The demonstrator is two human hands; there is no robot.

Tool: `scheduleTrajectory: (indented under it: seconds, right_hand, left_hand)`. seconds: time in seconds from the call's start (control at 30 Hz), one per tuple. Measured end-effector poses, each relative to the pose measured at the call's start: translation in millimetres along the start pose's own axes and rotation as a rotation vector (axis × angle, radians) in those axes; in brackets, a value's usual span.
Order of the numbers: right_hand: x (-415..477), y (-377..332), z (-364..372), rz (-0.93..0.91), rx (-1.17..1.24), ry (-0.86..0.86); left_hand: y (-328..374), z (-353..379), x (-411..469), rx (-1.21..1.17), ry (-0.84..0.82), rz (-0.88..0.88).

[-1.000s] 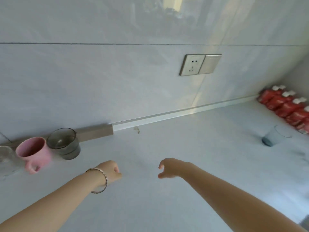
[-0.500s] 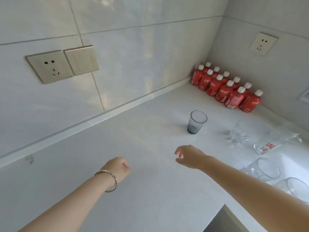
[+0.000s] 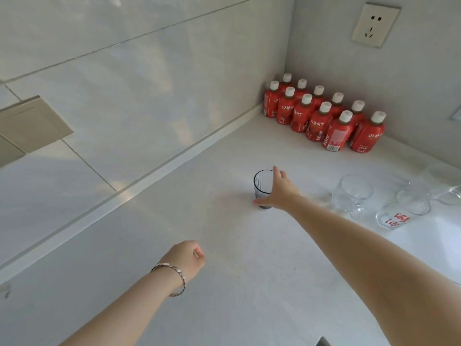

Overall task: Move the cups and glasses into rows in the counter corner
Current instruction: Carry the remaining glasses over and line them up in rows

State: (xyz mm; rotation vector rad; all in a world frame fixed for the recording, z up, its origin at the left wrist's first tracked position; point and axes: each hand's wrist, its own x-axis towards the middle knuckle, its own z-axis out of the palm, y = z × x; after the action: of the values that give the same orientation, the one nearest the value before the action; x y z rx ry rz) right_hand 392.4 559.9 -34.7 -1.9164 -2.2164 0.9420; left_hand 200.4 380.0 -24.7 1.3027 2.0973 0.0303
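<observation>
Right grip [image 3: 279, 192] spread, around tinted glass [image 3: 262, 183], upright

The word JUICE runs down the labels of two red bottles [image 3: 320, 126] in the far right corner of the worktop [image 3: 249, 270]. Their white characters are too small to read. The red print on a clear glass [image 3: 396, 218] at the right is illegible.
</observation>
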Motion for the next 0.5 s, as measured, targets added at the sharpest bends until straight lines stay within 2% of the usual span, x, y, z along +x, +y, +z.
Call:
scheduleTrajectory:
  seconds: [0.17,0.3,0.37,0.5]
  right_hand:
    - [-13,12,11,0.036,0.141,0.140]
    - [-88,52,0,0.018,0.259,0.095]
    - [-146,96,-16,0.061,0.255,0.151]
    - [-200,125,-33,0.067,0.268,0.182]
  left_hand:
    - [6,4,6,-0.008,-0.030,0.004]
    - [33,21,-1,-0.034,-0.062,0.104]
    - [74,43,-8,-0.015,-0.103,0.201]
    - [118,60,3,-0.066,0.023,0.300]
